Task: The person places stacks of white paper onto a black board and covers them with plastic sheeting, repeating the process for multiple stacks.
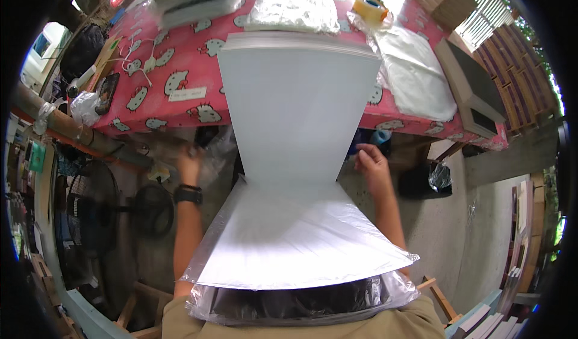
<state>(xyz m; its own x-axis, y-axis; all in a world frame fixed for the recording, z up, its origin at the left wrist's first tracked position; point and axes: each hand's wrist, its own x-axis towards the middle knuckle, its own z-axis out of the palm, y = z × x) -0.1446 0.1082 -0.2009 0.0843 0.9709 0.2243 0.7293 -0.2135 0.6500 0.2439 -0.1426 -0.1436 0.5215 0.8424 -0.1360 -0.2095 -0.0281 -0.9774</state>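
Observation:
A tall white slab with layered edges along its top, like a thick stack of sheets (298, 104), stands in front of me and leans against the table edge. Below it, a clear plastic bag with a white surface inside (295, 236) spreads over my lap, and a dark strip under clear plastic (301, 303) shows beneath. My left hand (189, 161), with a black watch on its wrist, is left of the stack. It is smeared by motion, and thin clear plastic (220, 155) hangs beside it. My right hand (373, 161) is on the other side, fingers loosely bent and apart, with nothing visible in them.
A pink patterned cloth covers the table (174, 89). On it lie clear plastic bags (415, 71), a wrapped stack (198, 2), a yellow tape roll (370, 9) and a white cable (144, 68). A black fan (93, 209) stands at left; stacked brown boards (442, 2) are at the back right.

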